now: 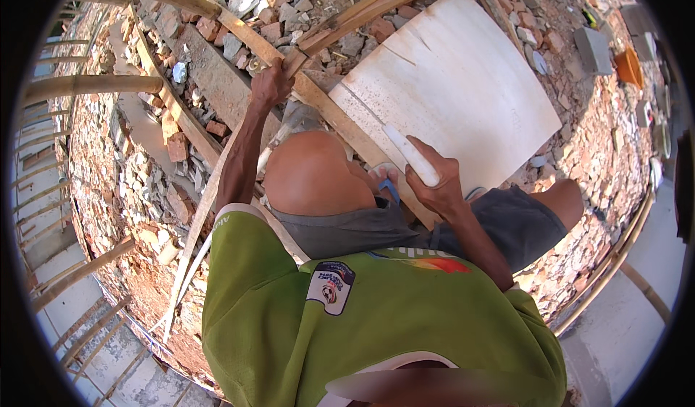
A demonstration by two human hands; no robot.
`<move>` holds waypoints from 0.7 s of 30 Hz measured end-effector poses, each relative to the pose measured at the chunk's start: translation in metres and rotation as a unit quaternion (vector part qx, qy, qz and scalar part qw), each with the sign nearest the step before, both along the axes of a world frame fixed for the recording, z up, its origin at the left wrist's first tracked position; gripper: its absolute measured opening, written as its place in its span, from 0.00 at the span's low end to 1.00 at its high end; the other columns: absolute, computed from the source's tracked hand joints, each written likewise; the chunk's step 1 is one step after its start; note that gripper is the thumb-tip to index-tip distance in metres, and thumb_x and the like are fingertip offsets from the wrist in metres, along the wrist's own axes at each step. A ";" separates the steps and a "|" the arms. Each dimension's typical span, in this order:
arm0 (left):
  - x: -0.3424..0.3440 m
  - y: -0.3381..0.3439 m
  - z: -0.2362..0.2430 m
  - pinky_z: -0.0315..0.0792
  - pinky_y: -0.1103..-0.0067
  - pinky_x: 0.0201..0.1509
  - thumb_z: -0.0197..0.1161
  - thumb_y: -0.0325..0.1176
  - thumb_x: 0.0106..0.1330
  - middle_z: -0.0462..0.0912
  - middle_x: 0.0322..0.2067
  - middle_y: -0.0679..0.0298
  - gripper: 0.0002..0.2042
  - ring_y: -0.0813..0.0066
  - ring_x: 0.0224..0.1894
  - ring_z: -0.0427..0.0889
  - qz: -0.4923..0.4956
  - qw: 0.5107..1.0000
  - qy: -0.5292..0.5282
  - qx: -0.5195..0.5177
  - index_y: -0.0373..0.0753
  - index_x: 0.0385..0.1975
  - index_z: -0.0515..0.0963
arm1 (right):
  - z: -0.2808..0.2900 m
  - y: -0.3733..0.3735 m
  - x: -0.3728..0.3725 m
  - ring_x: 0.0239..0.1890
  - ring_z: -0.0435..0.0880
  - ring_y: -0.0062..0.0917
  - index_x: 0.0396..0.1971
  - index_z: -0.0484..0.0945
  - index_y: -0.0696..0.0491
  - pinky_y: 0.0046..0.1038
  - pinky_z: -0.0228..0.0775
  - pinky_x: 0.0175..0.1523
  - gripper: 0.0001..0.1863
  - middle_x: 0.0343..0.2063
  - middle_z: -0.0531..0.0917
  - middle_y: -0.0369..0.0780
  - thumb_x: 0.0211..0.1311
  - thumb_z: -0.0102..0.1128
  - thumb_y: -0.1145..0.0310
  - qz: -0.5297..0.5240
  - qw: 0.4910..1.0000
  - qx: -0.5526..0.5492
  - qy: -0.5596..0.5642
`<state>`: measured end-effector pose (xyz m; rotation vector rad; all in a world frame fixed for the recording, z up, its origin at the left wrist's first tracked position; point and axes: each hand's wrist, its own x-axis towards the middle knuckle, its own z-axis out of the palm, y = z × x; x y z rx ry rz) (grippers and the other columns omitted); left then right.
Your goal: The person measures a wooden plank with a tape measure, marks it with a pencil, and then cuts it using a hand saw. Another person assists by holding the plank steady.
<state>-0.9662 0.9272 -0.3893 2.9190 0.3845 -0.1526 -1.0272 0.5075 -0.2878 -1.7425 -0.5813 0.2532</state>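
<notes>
My right hand (438,183) is wrapped round the thick white handle (409,154) of a tool that looks like a handsaw seen edge-on. A thin dark line runs from its front end across a white board (470,81), with brown specks like sawdust beside it. Whether that line is blade or cut, I cannot tell. Farther left, my left hand (271,85) is closed on a long wooden strip (322,99) near where another timber (376,13) meets it. The strip runs along the board's near left edge. My bare knee is bent between my arms, and a sandalled foot rests beside the strip.
Broken bricks and rubble (130,183) cover the ground. Bamboo poles (94,85) jut in from the left, and a loose plank (210,74) lies on the rubble. Grey blocks (594,51) and an orange container (628,68) stand at the far right.
</notes>
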 end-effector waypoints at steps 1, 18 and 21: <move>-0.011 -0.017 -0.001 0.77 0.57 0.39 0.69 0.43 0.57 0.85 0.31 0.47 0.22 0.45 0.36 0.85 0.001 1.000 -0.020 -0.008 0.38 0.44 0.70 | -0.021 0.027 0.014 0.39 0.89 0.36 0.59 0.75 0.58 0.31 0.81 0.45 0.29 0.43 0.86 0.51 0.52 0.62 0.76 0.015 0.999 -0.014 0.039; -0.032 -0.052 0.052 0.76 0.58 0.35 0.72 0.44 0.51 0.83 0.25 0.47 0.24 0.45 0.30 0.84 -0.050 0.993 -0.016 -0.103 0.35 0.40 0.73 | 0.024 -0.083 -0.018 0.37 0.89 0.27 0.54 0.77 0.66 0.25 0.79 0.43 0.24 0.41 0.87 0.51 0.55 0.65 0.79 -0.151 0.981 -0.112 -0.051; -0.022 -0.094 0.021 0.77 0.58 0.36 0.74 0.46 0.50 0.83 0.26 0.45 0.26 0.44 0.31 0.84 -0.075 0.988 0.027 -0.129 0.34 0.41 0.73 | 0.015 -0.098 -0.045 0.37 0.88 0.27 0.54 0.77 0.66 0.25 0.79 0.43 0.24 0.40 0.87 0.50 0.55 0.66 0.79 -0.272 0.949 -0.150 -0.054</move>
